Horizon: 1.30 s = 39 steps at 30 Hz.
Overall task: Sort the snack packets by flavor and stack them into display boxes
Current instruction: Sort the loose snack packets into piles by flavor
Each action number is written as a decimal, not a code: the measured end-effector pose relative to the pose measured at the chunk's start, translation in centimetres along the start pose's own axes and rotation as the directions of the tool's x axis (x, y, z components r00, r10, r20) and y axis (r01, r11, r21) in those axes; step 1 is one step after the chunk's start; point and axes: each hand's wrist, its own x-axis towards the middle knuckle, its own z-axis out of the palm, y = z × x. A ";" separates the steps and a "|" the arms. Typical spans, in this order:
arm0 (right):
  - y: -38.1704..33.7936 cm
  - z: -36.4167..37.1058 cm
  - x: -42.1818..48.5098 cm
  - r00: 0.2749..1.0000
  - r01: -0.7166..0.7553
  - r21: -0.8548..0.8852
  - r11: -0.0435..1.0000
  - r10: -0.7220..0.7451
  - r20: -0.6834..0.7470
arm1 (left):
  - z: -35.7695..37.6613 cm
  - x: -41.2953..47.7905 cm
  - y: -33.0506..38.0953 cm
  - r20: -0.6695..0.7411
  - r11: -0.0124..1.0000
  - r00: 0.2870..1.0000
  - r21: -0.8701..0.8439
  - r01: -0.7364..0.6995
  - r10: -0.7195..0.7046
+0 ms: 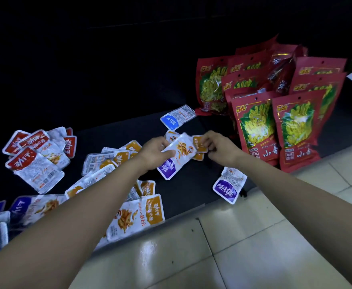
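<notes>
My left hand (155,152) grips a white snack packet with a purple end (176,158), held above the dark mat. My right hand (217,148) pinches orange-ended packets (199,143) just behind the purple one; both hands meet over the middle of the mat. Loose small packets lie around: a red-ended group (35,151) at the left, orange-ended ones (116,158) and a large orange one (138,215) under my left forearm, a blue-ended one (176,117) further back, and a purple-ended one (229,184) at the mat's near edge.
Several big red bags with yellow pictures (275,113) lean together at the back right. More purple-ended packets (21,207) lie at the near left. The dark mat (191,184) ends at a pale tiled floor (254,236). The background is dark.
</notes>
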 end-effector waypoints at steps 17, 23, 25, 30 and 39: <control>1.0 -1.1 -3.9 0.996 0.014 -0.319 0.948 -0.041 -0.079 | 0.5 -4.5 -0.4 -0.019 0.966 0.992 -0.233 0.113 -0.121; -5.6 1.2 -2.1 0.998 -0.049 0.537 0.842 0.055 0.005 | -0.6 -5.4 0.1 -0.099 0.828 0.971 -0.546 0.129 -0.217; -7.3 2.8 -1.8 0.999 -0.031 0.567 0.823 0.032 0.008 | -1.0 -5.9 0.8 -0.100 0.679 0.964 -0.727 0.098 -0.247; -11.4 5.2 -1.8 0.998 0.046 0.587 0.808 -0.059 0.002 | -2.3 -7.1 0.6 -0.214 0.728 0.955 -0.685 0.005 -0.208; -18.7 8.9 -1.0 0.945 0.104 0.599 0.794 -0.266 0.189 | -12.0 -14.2 -2.4 -0.326 0.894 0.920 -0.446 0.053 -0.217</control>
